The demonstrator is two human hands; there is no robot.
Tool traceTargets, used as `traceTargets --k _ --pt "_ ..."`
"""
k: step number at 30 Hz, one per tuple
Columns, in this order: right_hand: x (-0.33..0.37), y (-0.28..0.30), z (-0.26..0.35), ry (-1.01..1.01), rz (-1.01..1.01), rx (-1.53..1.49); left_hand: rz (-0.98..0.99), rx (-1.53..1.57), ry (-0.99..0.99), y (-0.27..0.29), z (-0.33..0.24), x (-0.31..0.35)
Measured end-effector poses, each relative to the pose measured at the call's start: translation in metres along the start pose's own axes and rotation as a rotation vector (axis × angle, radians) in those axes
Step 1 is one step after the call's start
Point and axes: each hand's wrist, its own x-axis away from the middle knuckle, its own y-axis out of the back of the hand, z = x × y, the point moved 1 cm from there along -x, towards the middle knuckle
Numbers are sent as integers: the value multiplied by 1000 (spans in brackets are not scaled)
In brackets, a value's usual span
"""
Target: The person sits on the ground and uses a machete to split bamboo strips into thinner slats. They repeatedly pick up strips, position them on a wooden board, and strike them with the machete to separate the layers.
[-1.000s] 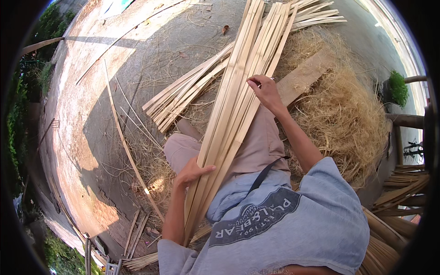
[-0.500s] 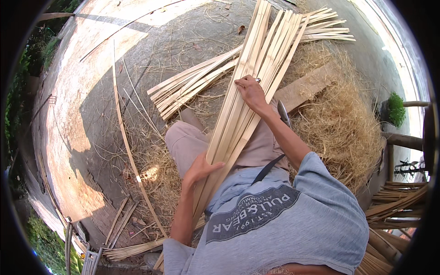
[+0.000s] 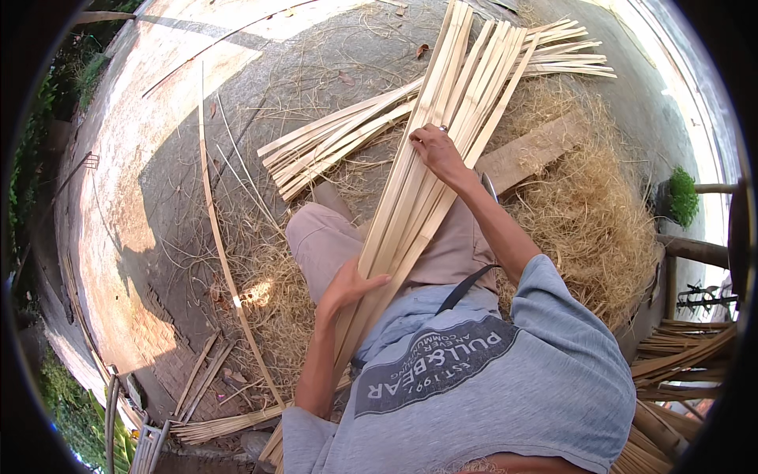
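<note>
A long bundle of pale, flat bamboo strips (image 3: 407, 197) lies slantwise across my lap, its far ends fanned apart. Around its near part my left hand (image 3: 349, 286) is closed, the thumb laid across the top. Farther up, my right hand (image 3: 439, 155) rests on the strips with curled fingers pinching at the left edge; a ring shows on one finger. Beneath the bundle, a second group of bamboo strips (image 3: 339, 138) lies crosswise on the ground. A shiny curved metal edge (image 3: 487, 188) shows partly behind my right forearm; its kind is hidden.
Curly bamboo shavings (image 3: 580, 229) are heaped on the right around a wooden board (image 3: 530, 152). On the left lies a long single strip (image 3: 215, 229). More strips (image 3: 683, 355) are stacked at the lower right. A green plant (image 3: 681, 197) stands at the right edge.
The view has shifted slightly. Both hands keep nearly the same places on the bundle, and the right fingers have moved only a little.
</note>
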Motion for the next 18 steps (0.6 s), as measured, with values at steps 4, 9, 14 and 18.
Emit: traceTargets --k 4,9,14,18 --pt "-1 5 0 1 59 -33 -8 -5 -2 -1 4 -1" --pt "-3 2 3 26 47 -16 -12 -11 -2 -1 8 -2" --pt "3 -5 2 69 -27 14 6 23 -3 1 -1 -3" --pt "39 16 58 151 143 -350 0 44 -29 1 1 -6"
